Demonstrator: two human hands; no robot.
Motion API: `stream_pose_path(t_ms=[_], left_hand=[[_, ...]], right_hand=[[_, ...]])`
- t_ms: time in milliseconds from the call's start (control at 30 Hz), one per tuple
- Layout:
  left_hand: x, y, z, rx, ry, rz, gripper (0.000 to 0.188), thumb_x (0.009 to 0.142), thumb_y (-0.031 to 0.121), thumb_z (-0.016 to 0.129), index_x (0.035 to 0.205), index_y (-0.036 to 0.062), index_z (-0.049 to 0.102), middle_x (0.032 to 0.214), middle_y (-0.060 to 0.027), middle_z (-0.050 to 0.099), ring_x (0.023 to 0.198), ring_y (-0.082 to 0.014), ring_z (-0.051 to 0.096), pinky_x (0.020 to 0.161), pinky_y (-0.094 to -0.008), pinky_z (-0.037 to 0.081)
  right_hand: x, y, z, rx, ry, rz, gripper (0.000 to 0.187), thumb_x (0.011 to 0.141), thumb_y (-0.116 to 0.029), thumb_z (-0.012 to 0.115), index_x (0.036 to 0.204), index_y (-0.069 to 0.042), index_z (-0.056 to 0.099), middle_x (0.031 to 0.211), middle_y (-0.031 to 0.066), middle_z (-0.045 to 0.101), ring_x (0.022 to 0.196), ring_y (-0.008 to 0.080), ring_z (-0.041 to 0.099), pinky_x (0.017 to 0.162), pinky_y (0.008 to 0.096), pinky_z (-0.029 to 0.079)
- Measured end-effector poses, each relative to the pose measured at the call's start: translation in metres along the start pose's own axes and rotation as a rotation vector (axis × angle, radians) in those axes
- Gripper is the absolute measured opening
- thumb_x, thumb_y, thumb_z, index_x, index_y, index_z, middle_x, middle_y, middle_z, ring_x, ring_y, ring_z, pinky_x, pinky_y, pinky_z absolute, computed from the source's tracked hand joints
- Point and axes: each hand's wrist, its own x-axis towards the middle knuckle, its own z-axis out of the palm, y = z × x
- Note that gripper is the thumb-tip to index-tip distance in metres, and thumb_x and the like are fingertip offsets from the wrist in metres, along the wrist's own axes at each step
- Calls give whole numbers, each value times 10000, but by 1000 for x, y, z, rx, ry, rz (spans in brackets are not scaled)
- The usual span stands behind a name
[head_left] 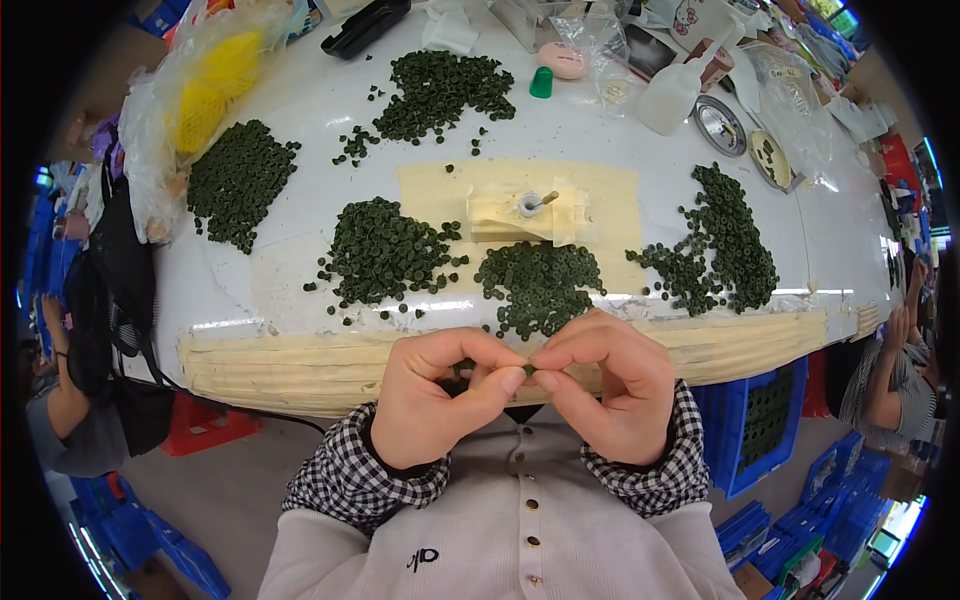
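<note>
My left hand (440,395) and my right hand (610,385) meet at the table's near edge. Between their thumbs and forefingers they pinch a small dark green part (529,370), mostly covered by the fingertips. Something dark, perhaps another part, shows inside my curled left fingers. Just beyond lies a heap of small round green parts (540,285). Similar heaps lie to the left (385,250) and right (735,240). Behind the middle heap, a taped block (500,225) bears a white ring with a thin wooden stick (545,200) leaning in it.
More green parts (445,95) are heaped at the back and far left. A plastic bag with yellow netting (215,85), a white bottle (668,95) and round tins (720,125) line the edges. A blue crate (750,465) stands below, right. Co-workers sit on both sides.
</note>
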Motion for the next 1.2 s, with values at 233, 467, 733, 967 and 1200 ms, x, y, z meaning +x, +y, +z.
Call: stream_pose_path(t_ms=[233, 467, 733, 967, 1200], left_hand=[[6, 9, -15, -861, 143, -282, 156, 958, 180, 434, 970, 56, 526, 755, -21, 567, 475, -55, 304, 465, -198, 267], [8, 7, -23, -1090, 201, -205, 184, 955, 103, 368, 1037, 31, 517, 912, -80, 566, 584, -80, 381, 526, -203, 327], [7, 11, -12, -1006, 180, -234, 233, 964, 77, 362, 1132, 16, 511, 1104, -154, 580, 680, -87, 422, 567, -194, 369], [4, 3, -12, -950, 45, -240, 218, 984, 190, 395, 1039, 51, 553, 925, -60, 604, 576, -63, 399, 548, -190, 356], [3, 7, -6, -848, 110, -275, 236, 981, 191, 398, 1096, 43, 541, 819, 0, 496, 588, -52, 369, 547, -188, 336]], right_hand=[[7, -1, -18, -363, 213, 8, 123, 703, 55, 676, 810, 11, 638, 743, 85, 609, 658, 188, 573, 599, 266, 447], [10, 10, -17, -659, 72, -76, 146, 670, -3, 704, 770, -23, 598, 722, 65, 532, 697, 247, 494, 615, 335, 405], [14, 11, -7, -836, 34, -113, 132, 689, -70, 684, 761, -65, 573, 743, 52, 485, 734, 234, 471, 662, 347, 383], [14, 10, -2, -935, -55, -67, 136, 736, -111, 639, 797, -62, 528, 762, 67, 465, 759, 245, 451, 687, 350, 369], [16, 12, -2, -835, -28, -95, 158, 731, -26, 625, 811, -26, 490, 781, 101, 472, 745, 278, 451, 679, 364, 381]])
